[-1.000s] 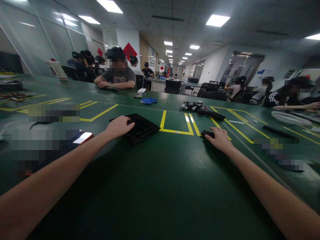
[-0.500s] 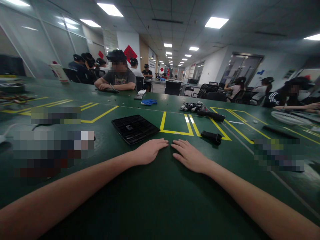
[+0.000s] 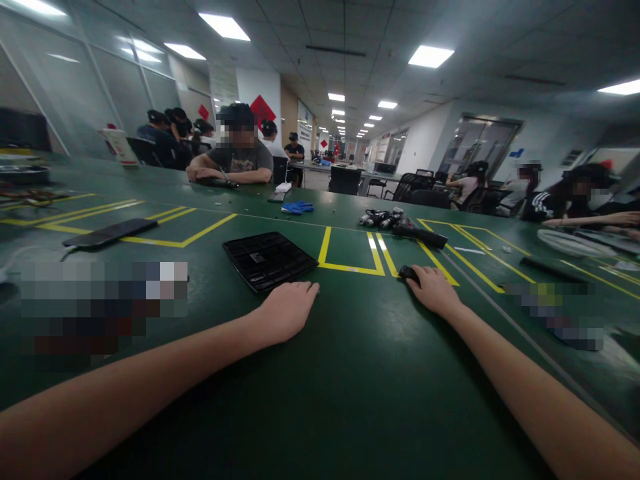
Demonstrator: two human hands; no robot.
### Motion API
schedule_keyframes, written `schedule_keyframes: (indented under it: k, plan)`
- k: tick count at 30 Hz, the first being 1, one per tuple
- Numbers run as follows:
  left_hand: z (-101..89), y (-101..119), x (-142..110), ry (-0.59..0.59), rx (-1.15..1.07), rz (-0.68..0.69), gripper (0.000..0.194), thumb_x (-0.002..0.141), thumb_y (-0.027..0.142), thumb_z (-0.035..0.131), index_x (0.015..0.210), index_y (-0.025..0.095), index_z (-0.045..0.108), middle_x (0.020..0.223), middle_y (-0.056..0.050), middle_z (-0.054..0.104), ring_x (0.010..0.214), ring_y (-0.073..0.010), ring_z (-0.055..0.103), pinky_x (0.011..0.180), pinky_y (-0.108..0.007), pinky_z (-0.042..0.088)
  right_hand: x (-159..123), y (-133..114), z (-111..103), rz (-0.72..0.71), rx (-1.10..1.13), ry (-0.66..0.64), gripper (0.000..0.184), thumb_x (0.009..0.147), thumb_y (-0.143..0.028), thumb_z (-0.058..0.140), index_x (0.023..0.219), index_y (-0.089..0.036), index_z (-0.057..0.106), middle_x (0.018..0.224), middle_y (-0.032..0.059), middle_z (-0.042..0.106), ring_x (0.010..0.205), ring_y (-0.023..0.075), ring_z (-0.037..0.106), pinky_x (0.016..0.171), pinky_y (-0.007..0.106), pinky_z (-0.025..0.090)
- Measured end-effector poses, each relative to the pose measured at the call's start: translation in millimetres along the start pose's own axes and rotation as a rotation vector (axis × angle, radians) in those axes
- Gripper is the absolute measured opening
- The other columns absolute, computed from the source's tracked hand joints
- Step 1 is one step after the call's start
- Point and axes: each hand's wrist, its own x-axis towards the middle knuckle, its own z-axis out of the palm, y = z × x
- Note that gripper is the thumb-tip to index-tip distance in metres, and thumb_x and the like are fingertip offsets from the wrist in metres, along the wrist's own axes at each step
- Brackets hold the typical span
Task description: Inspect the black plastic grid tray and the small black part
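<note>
My left hand lies palm down on the green table, open and holding nothing. Its fingertips are beside the near right edge of a square black tray divided into compartments. Farther right, my right hand is closed over a short black bundle, its kind unclear. Most of that bundle is hidden under the fingers; only its left end shows. It rests at the near edge of the yellow tape markings.
Beyond the tray lies a blue glove. Black-and-silver cabled items and a long black object sit at centre right. A dark phone-like slab lies left. A person sits across the table; blurred items flank both arms.
My right hand has moved right, away from my left hand, and closed over the black bundle. My left hand has shifted slightly left and nearer to me.
</note>
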Motion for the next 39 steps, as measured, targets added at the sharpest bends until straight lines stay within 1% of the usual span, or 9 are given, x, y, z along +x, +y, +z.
schedule_keyframes:
  k: [3,8,18,20,24,26,30,34,39]
  plan:
    - [-0.8,-8,2,-0.108,0.057,0.052,0.036,0.086,0.008,0.037,0.117,0.01,0.055,0.105,-0.014,0.063,0.091,-0.0219,0.062,0.077,-0.033,0.048,1,-2,1,-0.009,-0.001,0.022,0.044,0.087,-0.036,0.037,0.121,-0.011,0.049,0.116,0.0175,0.057,0.108,0.032,0.048,0.092,0.043,0.039]
    - [-6.5,-7,4,-0.045,0.071,0.068,0.026,0.089,0.015,0.036,0.093,0.011,0.061,0.087,-0.011,0.061,0.076,-0.0205,0.059,0.067,-0.032,0.047,1,0,1,-0.007,0.019,0.022,0.045,0.087,-0.037,0.036,0.122,-0.011,0.049,0.117,0.0171,0.056,0.109,0.032,0.047,0.092,0.043,0.038]
    - [-4.4,-9,17,0.014,-0.206,0.046,0.023,0.083,0.012,0.037,0.085,0.015,0.06,0.089,-0.01,0.058,0.081,-0.0203,0.056,0.072,-0.034,0.047,1,1,1,-0.004,0.043,0.028,0.045,0.087,-0.037,0.036,0.121,-0.011,0.049,0.117,0.0168,0.056,0.109,0.032,0.046,0.092,0.043,0.038]
    - [-7.4,-21,21,0.07,-0.498,-0.095,0.018,0.081,0.018,0.041,0.082,0.016,0.059,0.083,-0.008,0.059,0.077,-0.0199,0.057,0.071,-0.035,0.048,1,1,1,-0.009,0.044,0.027,0.045,0.087,-0.037,0.035,0.121,-0.011,0.05,0.117,0.0169,0.056,0.108,0.0323,0.046,0.091,0.043,0.039]
    - [-20.4,-63,28,0.2,-1.254,-0.607,0.008,0.073,0.021,0.044,0.072,0.016,0.051,0.067,-0.005,0.056,0.06,-0.0166,0.057,0.055,-0.031,0.048,1,1,1,-0.003,0.039,0.027,0.046,0.087,-0.038,0.036,0.122,-0.011,0.049,0.116,0.0167,0.056,0.108,0.0324,0.047,0.092,0.044,0.038]
    - [-24.7,-88,28,0.241,-1.314,-0.717,0.008,0.072,0.022,0.043,0.065,0.018,0.046,0.064,-0.006,0.055,0.057,-0.0156,0.056,0.052,-0.029,0.046,1,1,1,-0.002,0.036,0.02,0.046,0.087,-0.038,0.035,0.122,-0.011,0.048,0.116,0.0165,0.056,0.108,0.0326,0.047,0.092,0.043,0.038]
    - [-21.7,-126,21,0.237,-0.965,-0.824,0.018,0.067,0.035,0.054,0.064,0.017,0.05,0.071,-0.008,0.06,0.067,-0.0206,0.059,0.054,-0.029,0.044,1,0,0,-0.007,0.019,0.016,0.045,0.087,-0.036,0.036,0.121,-0.009,0.049,0.115,0.0175,0.057,0.108,0.0328,0.047,0.093,0.043,0.038]
    - [-14.1,-142,15,-0.083,-0.26,-0.73,0.051,0.067,0.06,0.052,0.085,0.013,0.061,0.093,-0.018,0.066,0.09,-0.0344,0.06,0.068,-0.037,0.045,2,1,1,-0.008,0.014,0.022,0.046,0.087,-0.036,0.035,0.122,-0.009,0.048,0.117,0.017,0.056,0.11,0.0324,0.047,0.094,0.043,0.037]
    - [-12.0,-144,15,-0.281,-0.084,-0.582,0.069,0.075,0.066,0.034,0.103,0.01,0.062,0.109,-0.021,0.063,0.099,-0.0342,0.059,0.075,-0.035,0.044,2,1,2,0.009,0.046,0.034,0.045,0.086,-0.036,0.038,0.122,-0.01,0.049,0.117,0.0164,0.057,0.11,0.0322,0.046,0.094,0.043,0.037]
